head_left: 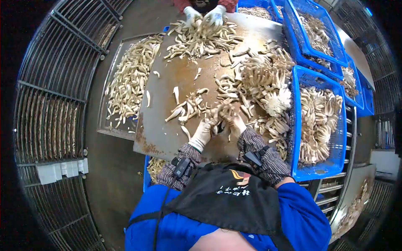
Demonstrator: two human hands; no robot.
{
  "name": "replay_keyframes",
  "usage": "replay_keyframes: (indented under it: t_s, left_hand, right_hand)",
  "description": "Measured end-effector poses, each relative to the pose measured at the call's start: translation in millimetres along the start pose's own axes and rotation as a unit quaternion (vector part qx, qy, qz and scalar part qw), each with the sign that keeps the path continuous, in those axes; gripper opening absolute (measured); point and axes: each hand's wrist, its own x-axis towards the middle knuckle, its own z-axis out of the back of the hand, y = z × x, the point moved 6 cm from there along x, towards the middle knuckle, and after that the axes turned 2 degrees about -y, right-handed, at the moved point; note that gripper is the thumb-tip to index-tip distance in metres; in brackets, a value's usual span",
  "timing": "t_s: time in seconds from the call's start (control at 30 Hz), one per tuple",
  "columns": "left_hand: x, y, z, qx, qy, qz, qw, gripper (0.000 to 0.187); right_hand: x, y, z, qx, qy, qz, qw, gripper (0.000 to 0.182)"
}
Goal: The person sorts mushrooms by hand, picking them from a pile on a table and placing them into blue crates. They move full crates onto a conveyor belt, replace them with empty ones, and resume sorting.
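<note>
Both my hands wear pale gloves and are close together over the near part of the metal table (167, 142). My left hand (204, 131) has its fingers bent around mushroom pieces at its fingertips. Beside it on the right, my right hand (233, 122) has its fingers curled at brownish mushrooms; the exact grip is too small to tell. A small dark object between the hands is partly hidden. Loose mushrooms (190, 105) lie just left of my hands. To the right, a big heap of mushroom clusters (268, 83) reaches the blue basket.
A blue basket (296, 125) of mushrooms stands at the right, with more blue baskets (310, 48) behind it. Across the table, a co-worker's gloved hands (204, 19) touch another pile. A tray of mushrooms (132, 79) is at the left, near metal racks (63, 88).
</note>
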Motion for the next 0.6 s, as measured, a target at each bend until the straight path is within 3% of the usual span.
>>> replay_keyframes:
  t_s: [0.07,0.1,0.13,0.2,0.27,0.3,0.33,0.43,0.47,0.5,0.57,0.6]
  left_hand:
    - [-4.4,-11.9,-3.7,-0.044,-0.054,-0.050,0.996,0.017]
    - [-11.2,-26.4,-10.4,-0.120,-0.125,-0.090,0.981,0.018]
    - [-0.7,-11.7,11.2,-0.123,-0.175,0.010,0.977,0.016]
    - [9.0,1.1,31.8,-0.053,-0.101,0.054,0.992,0.012]
    - [8.8,5.5,21.8,0.124,0.007,0.076,0.989,0.015]
    - [7.2,0.9,16.4,0.164,-0.012,0.046,0.985,0.018]
    - [5.3,-4.2,10.7,0.205,-0.033,0.018,0.978,0.022]
    - [10.3,-5.1,7.4,0.221,-0.108,0.031,0.969,0.022]
    - [10.5,-1.4,11.9,0.217,-0.136,0.031,0.966,0.021]
    - [12.6,4.4,17.9,0.214,-0.137,0.036,0.966,0.021]
    - [16.4,2.4,34.0,0.023,-0.158,-0.029,0.987,0.018]
    - [18.0,-5.3,46.8,0.164,-0.171,0.041,0.971,0.015]
  right_hand:
    - [7.0,1.4,5.3,-0.068,0.050,0.052,0.995,0.019]
    - [22.3,-18.3,20.5,-0.023,0.056,0.052,0.997,0.018]
    - [45.5,-40.7,39.6,0.075,0.132,-0.029,0.988,0.020]
    - [55.4,-52.2,40.0,0.172,0.204,-0.114,0.957,0.021]
    - [40.4,-25.8,12.4,0.051,0.102,0.007,0.993,0.025]
    - [27.3,-8.7,4.3,-0.011,0.049,0.066,0.997,0.028]
    - [20.0,-5.1,4.9,-0.039,0.006,-0.038,0.999,0.030]
    - [10.7,12.8,-2.7,-0.095,-0.066,-0.046,0.992,0.034]
    - [15.4,12.7,-3.8,-0.097,-0.050,0.023,0.994,0.037]
    - [17.8,6.6,1.0,-0.098,-0.052,0.018,0.994,0.037]
    - [22.7,-3.1,7.7,-0.071,-0.061,-0.017,0.995,0.041]
    - [26.0,-3.1,9.2,-0.073,-0.062,-0.021,0.995,0.041]
